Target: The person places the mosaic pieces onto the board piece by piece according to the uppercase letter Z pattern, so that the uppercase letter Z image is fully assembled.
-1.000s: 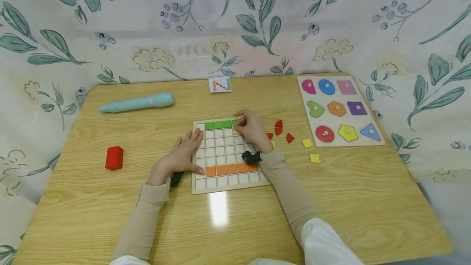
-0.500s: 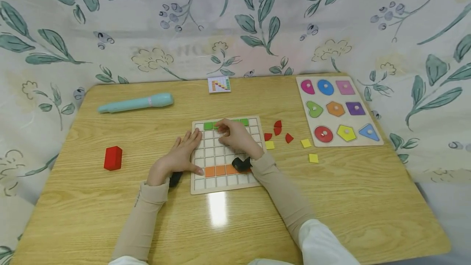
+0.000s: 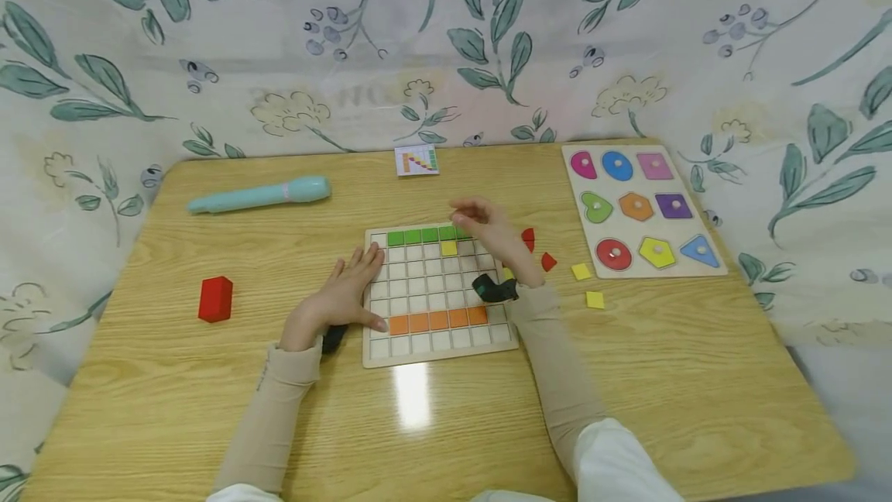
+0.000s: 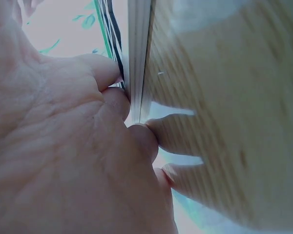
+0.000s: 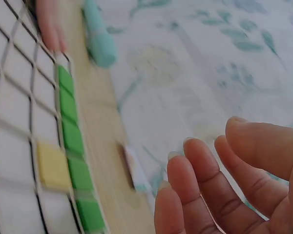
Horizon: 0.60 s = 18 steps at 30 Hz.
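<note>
A white grid board [image 3: 416, 287] lies on the table, with a row of green tiles [image 3: 413, 238] along its far side and a row of orange tiles [image 3: 439, 321] nearer the person. One yellow tile [image 3: 449, 248] sits just below the green row, also visible in the right wrist view beside the green tiles [image 5: 72, 139]. My left hand [image 3: 341, 297] rests with spread fingers on the board's left edge; its palm [image 4: 63, 136] fills the left wrist view. Over the board's far right corner hovers my right hand [image 3: 491, 235], fingers [image 5: 205, 158] loosely bent and holding nothing.
Right of the board lie red quarter-round pieces [image 3: 549, 262] and loose yellow tiles [image 3: 581, 272]. Beyond them is a knobbed shape puzzle [image 3: 616, 227]. A pattern card [image 3: 416, 160] stands at the back, a teal pen-shaped object [image 3: 261, 195] back left, a red block [image 3: 215, 300] left.
My right hand passes from the yellow tile leftward over the green row, then back right and up off the tiles, uncovering the yellow tile. My left hand stays put.
</note>
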Available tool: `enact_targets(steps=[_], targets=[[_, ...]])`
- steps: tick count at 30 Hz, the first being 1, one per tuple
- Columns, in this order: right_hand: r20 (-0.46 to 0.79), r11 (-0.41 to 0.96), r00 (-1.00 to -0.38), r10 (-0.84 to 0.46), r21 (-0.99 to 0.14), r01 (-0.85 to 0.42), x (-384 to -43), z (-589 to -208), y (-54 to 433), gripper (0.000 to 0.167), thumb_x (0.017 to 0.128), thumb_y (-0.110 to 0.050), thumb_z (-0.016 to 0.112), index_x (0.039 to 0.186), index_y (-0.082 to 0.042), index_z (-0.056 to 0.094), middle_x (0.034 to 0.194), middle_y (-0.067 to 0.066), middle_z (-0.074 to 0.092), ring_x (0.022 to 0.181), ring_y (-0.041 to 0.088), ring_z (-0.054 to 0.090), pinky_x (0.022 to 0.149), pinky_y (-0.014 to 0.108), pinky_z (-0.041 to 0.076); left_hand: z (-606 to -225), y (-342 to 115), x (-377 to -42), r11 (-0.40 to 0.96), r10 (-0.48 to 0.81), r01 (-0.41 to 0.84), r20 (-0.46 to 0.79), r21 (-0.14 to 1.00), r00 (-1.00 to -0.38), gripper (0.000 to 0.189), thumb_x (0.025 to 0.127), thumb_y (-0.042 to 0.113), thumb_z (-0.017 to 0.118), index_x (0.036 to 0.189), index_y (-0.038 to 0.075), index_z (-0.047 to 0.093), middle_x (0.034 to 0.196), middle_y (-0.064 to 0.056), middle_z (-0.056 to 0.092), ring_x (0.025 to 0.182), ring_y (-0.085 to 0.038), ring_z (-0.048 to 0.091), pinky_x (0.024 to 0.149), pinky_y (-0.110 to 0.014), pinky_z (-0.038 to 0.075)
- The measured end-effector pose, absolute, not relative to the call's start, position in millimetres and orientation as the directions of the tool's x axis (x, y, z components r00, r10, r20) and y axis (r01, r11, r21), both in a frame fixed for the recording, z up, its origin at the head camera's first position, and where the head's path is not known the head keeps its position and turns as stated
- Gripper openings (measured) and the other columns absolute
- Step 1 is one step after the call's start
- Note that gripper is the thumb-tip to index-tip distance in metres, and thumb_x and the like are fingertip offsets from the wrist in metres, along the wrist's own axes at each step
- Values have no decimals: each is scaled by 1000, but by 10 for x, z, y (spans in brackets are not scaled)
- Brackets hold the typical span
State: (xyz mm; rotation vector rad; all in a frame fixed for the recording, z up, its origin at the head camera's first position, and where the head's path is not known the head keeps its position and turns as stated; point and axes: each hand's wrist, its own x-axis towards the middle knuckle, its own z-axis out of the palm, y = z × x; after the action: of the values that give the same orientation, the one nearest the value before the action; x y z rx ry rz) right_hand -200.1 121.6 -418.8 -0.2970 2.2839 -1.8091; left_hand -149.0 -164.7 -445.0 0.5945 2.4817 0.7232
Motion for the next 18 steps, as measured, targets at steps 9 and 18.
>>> enact_targets(steps=[9,18], targets=[[-62,143,-993,-96,-989,48,-1878,-4182,2246,43,99,-25,54,136,-2,50,107,-11,64,99,4,62,96,30,52,-4443,-1639,-1479,759,530,274,-317,590,-787,125,68,37,85,155,1,2,163,-18,-9,148,-40,-15,117,-62,-12],[-136,295,-982,-131,-951,93,-1411,-4313,3119,50,97,-19,59,141,-1,44,108,-16,64,99,-4,62,82,13,53,-4454,-1619,-1489,772,521,280,-316,570,-793,126,68,36,85,155,2,1,163,-17,-9,149,-40,-14,117,-61,-12]])
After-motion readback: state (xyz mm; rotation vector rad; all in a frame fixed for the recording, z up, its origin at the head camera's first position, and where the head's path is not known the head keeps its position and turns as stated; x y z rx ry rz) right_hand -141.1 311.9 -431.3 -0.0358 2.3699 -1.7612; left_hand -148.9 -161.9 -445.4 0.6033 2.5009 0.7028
